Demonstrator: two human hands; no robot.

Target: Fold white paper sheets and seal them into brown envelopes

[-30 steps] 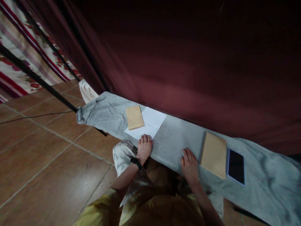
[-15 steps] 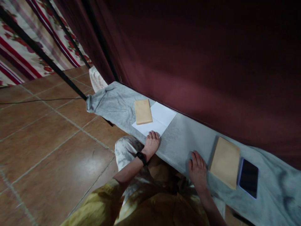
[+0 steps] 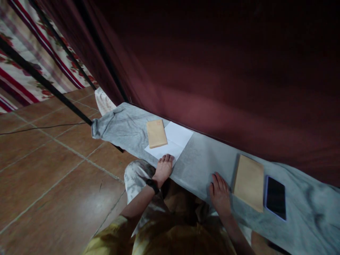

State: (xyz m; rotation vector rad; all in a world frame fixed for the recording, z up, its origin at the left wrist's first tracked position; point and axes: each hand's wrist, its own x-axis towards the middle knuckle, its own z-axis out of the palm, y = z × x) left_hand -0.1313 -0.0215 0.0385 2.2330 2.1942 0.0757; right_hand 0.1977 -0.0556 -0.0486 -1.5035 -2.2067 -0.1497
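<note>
My left hand [image 3: 164,168], with a dark band at the wrist, lies palm down on the near corner of a creased white sheet of paper [image 3: 181,136]. Its fingers are laid out flat. A small tan envelope [image 3: 157,134] or packet rests on the sheet's left part. On the front edge of the cloth-covered bench lies my right hand [image 3: 220,193], fingers stretched out and nothing in its grasp. Just right of that hand is a stack of larger tan envelopes or paper [image 3: 249,182]. Beyond the stack sits a phone [image 3: 275,197] with a dark screen.
A grey cloth [image 3: 203,150] covers the narrow bench, bunched at both ends. Behind it hangs a dark red curtain [image 3: 172,71]. Black poles [image 3: 53,85] slant down at the left, near a striped floral curtain [image 3: 16,63]. A thin cable [image 3: 39,127] crosses the tiled floor.
The camera view has tilted slightly, so the bench's left part appears lower and its contents further left. Both hands stay in place against the bench, paper and envelopes.
</note>
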